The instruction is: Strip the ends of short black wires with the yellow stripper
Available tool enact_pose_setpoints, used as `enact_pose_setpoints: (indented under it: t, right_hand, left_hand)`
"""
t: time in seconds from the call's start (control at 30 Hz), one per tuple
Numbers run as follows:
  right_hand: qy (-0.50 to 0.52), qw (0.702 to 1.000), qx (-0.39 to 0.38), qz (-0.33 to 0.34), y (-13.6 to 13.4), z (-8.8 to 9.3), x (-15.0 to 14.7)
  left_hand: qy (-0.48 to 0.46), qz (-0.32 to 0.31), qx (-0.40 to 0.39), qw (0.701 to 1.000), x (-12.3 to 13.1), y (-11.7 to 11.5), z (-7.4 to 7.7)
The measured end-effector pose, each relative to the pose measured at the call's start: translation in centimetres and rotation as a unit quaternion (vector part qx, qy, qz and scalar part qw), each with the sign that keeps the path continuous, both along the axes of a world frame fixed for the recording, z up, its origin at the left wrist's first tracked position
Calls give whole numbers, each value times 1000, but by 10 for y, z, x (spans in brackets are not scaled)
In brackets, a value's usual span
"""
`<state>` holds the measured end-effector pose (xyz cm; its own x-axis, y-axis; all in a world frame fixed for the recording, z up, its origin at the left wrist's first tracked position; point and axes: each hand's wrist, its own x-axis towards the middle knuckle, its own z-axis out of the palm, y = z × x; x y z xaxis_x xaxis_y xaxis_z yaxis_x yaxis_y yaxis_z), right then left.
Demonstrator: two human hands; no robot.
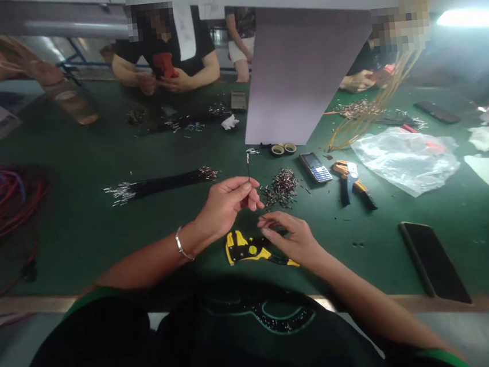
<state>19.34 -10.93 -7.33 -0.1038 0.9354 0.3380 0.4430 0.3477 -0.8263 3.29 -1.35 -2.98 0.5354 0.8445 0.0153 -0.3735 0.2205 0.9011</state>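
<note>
Green, smooth tabletop [76,234] spans the frame and carries all loose parts. At centre, the bare left hand [225,207] pinches a thin black wire with a silvery tip [249,168] between thumb and fingertips; the wire points toward the top of the frame. Just below and to the right, the bare right hand [295,237] has its thumb and fingers bent toward each other — whether they grip anything, you cannot tell.

Beneath the hands lies a black-and-yellow wire-stripping tool [251,251], its handle end partly behind the right hand. Right of the left hand's fingertips sits a loose heap of short dark pieces with coppery ends [285,188]. Left of centre lies a long bundle of black wires with silvery ends [164,183]. Right of the heap: a silver keypad phone with blue keys [315,168], then orange-and-dark-blue pliers [350,180] — handles spread toward the lower right.
</note>
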Motion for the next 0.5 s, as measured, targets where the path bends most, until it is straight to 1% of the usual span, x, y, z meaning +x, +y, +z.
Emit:
enact_pose_setpoints:
  t: [0.1, 0.2, 0.27, 0.37, 0.43, 0.5]
  right_hand:
    - [3, 1000, -9, -9, -1, -3, 0]
    - [4, 1000, 6, -7, -2, -4, 2]
    - [0, 1000, 24, -11, -2, -2, 2]
    - [-32, 997, 58, -27, -1, 0, 2]
    - [-59, 993, 88, -43, 0, 1, 2]
    - [-80, 988, 120, -64, 0, 2, 3]
  left_hand:
    - [8, -23, -19, 1000, 4, -7, -3]
    - [9, -33, -31, 999, 4, -11, -3]
    - [4, -44, -42, 998, 4, -12, -2]
    - [-8, -82, -63, 995, 3, -17, -1]
    - [-9, -113, -81, 990, 3, -20, 0]
    - [-6, -127, -98, 987, 4, -23, -1]
